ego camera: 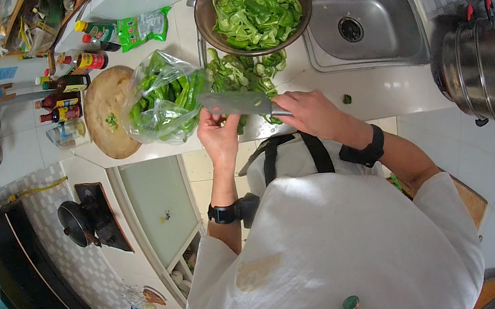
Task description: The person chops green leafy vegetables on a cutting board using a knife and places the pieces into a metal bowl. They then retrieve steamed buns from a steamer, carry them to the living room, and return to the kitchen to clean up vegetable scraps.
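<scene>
A cleaver with a broad metal blade (236, 102) is in my right hand (311, 112), whose fingers wrap its metal handle. Just below the blade's left end is my left hand (219, 134), thumb and fingers bent; the blade partly covers the fingertips, so anything between them is hidden. Under and beyond the cleaver, split green pepper pieces (233, 71) lie on the counter. A clear plastic bag of whole green peppers (164, 97) sits to the left of my left hand. Farther back, a wide metal bowl (204, 19) holds a heap of opened green peppers (257, 8).
A round wooden board (97, 93) lies left of the bag, near several sauce bottles (64, 99) and a green packet (145, 28). A steel sink (370, 6) is right of the bowl. Stacked steamer pots (478, 66) stand far right. A green scrap (347, 99) lies near the counter edge.
</scene>
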The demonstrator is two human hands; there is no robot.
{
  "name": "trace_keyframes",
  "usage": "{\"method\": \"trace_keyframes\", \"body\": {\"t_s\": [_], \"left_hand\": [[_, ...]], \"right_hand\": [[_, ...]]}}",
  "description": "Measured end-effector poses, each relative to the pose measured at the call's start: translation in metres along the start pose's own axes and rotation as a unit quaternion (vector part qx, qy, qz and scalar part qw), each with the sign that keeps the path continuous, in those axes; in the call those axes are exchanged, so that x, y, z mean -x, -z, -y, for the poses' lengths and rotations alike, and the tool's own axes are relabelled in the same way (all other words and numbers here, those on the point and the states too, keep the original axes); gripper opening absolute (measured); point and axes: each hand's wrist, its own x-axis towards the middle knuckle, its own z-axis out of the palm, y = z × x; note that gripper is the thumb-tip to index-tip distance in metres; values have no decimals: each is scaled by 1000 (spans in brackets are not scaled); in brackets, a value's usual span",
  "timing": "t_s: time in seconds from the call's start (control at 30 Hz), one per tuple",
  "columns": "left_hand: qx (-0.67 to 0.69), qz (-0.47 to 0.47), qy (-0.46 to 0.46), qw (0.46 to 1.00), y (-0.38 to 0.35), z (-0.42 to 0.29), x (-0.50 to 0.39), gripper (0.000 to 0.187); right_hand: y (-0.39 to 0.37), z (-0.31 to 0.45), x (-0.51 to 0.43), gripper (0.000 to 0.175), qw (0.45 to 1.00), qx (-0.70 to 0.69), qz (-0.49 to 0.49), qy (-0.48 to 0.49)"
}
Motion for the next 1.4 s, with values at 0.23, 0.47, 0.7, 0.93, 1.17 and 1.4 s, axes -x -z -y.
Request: {"method": "trace_keyframes", "body": {"t_s": [0.23,0.47,0.7,0.93,1.17,1.4], "left_hand": [[-111,-28,-13,993,3,1,0,14],[-101,-7,15,995,-1,9,7,14],[-103,-7,15,995,0,8,1,17],[-123,26,-21,992,0,14,-2,20],[-163,30,2,986,-4,38,-5,19],[-20,-17,-10,1000,20,34,-21,18]], "right_hand": [[1,-4,5,27,999,-1,40,16],[-15,-12,-6,26,999,15,47,12],[-14,-15,-2,24,994,91,61,13],[-18,-19,-8,19,996,74,44,4],[-30,-37,-11,18,999,25,32,-20],[-45,-78,1,19,986,16,78,-146]]}}
